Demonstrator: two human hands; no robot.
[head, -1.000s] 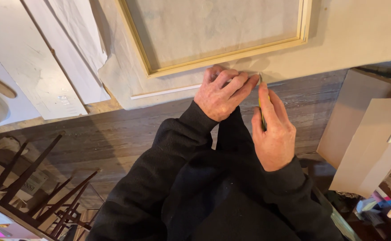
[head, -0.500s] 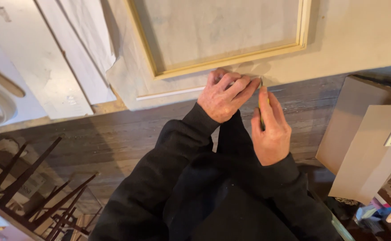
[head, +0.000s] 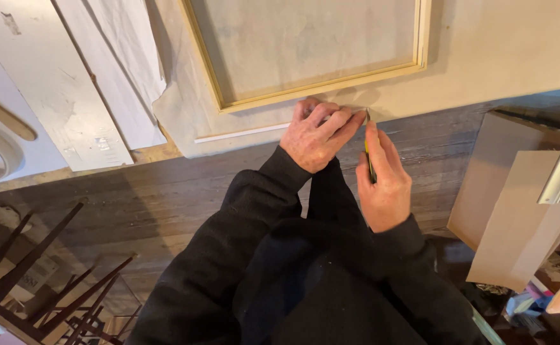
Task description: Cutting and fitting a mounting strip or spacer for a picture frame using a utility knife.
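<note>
My sleeves were black. The tool showed yellow and dark grey. The frame was pale yellow wood around a mottled beige panel. The paper was plain tan, the boards white and scuffed, the floor dark brown with streaky grain, the cardboard light brown.

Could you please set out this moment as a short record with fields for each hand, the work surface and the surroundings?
Left hand: left hand pressed flat on the beige sheet at its near edge.
Right hand: right hand holds a thin yellow-handled tool, tip at the sheet edge beside the left fingertips.
Work surface: pale wooden frame lying on the sheet.
Surroundings: dark plank floor; brown cardboard pieces on the right; white boards on the left.
</note>
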